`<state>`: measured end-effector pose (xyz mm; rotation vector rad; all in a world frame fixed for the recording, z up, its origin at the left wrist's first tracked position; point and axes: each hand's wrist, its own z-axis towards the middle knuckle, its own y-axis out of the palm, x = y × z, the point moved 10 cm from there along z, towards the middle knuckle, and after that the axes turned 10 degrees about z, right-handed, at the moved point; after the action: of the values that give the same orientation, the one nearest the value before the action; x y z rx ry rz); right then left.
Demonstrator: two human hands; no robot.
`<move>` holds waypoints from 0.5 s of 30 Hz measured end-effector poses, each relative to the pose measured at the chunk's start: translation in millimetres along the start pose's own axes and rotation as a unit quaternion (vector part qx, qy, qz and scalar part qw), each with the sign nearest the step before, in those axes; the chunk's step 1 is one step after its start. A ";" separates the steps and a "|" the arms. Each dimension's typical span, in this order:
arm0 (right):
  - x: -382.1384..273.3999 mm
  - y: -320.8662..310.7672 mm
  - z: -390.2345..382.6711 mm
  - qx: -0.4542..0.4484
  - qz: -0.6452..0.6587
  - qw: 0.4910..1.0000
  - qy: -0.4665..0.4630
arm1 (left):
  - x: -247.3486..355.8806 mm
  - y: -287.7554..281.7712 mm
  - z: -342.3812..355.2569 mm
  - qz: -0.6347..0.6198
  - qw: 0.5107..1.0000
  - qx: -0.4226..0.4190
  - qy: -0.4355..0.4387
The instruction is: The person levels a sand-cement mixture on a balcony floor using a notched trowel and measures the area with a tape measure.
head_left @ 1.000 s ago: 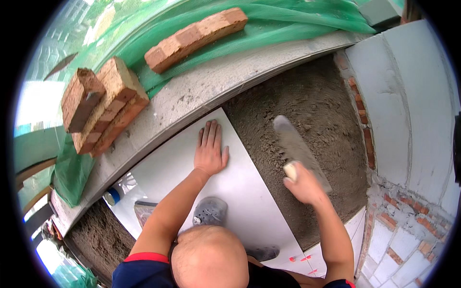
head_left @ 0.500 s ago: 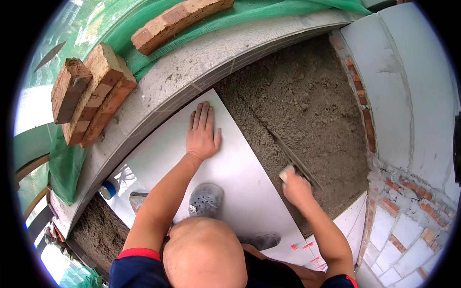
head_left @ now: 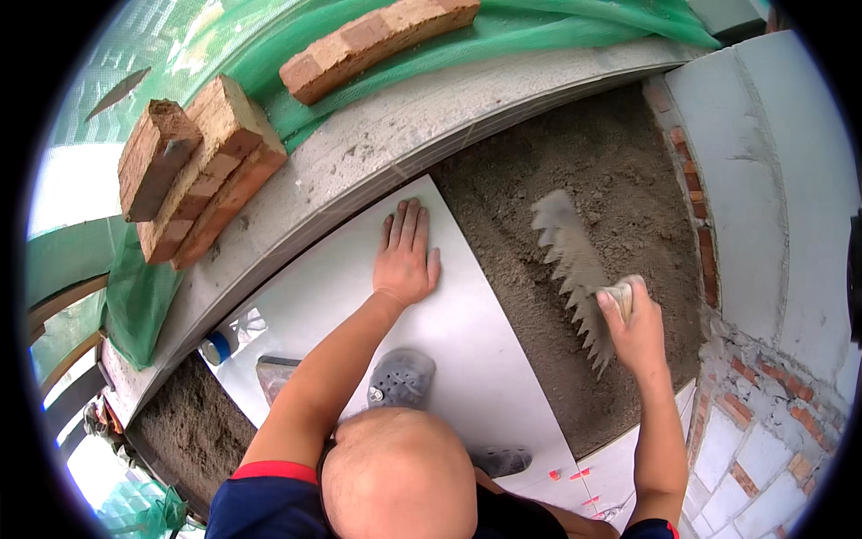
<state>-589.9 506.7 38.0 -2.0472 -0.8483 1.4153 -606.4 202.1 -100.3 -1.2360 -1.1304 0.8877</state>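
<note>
My left hand (head_left: pixel 407 262) lies flat, fingers stretched and slightly apart, on a large pale tile (head_left: pixel 485 359). My right hand (head_left: pixel 636 328) grips the light handle of a long notched trowel (head_left: pixel 570 247), whose toothed blade, somewhat blurred, is over the grey-brown sand or mortar bed (head_left: pixel 494 180) right of the tile. Grey clogs (head_left: pixel 400 382) show on the tile below my left hand. A small blue-banded round object (head_left: pixel 218 348) and a grey-edged flat object (head_left: pixel 274 377) sit near the tile's left part.
A concrete ledge (head_left: pixel 341 162) borders the tile and bed, with bricks (head_left: pixel 206 171) and green mesh (head_left: pixel 530 27) on it. A grey block wall (head_left: pixel 745 180) stands right. Another mortar patch (head_left: pixel 189 431) lies lower left, small red pieces (head_left: pixel 584 472) near the bottom. A head (head_left: pixel 400 472) fills the lower middle.
My right hand has moved up and to the right with the trowel, whose blade has turned from edge-on to show its teeth. My left hand stays flat on the tile.
</note>
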 end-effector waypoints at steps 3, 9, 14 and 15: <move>5.0 33.6 21.1 -0.062 0.043 0.996 0.052 | 3.2 3.0 2.6 -0.002 1.000 -0.001 0.002; 7.9 116.9 61.1 -0.197 0.068 0.973 0.095 | 0.2 4.4 1.0 -0.002 1.000 -0.013 -0.002; -0.2 140.6 79.7 -0.222 0.084 0.968 0.078 | -0.6 5.7 1.1 -0.007 1.000 -0.006 0.001; 0.7 145.7 79.7 -0.228 0.080 0.967 0.077 | 0.7 6.1 -0.5 -0.007 1.000 -0.008 0.003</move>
<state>-634.8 413.0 -91.6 -2.5840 -1.0342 1.1969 -605.3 203.5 -106.2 -1.2405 -1.1425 0.8651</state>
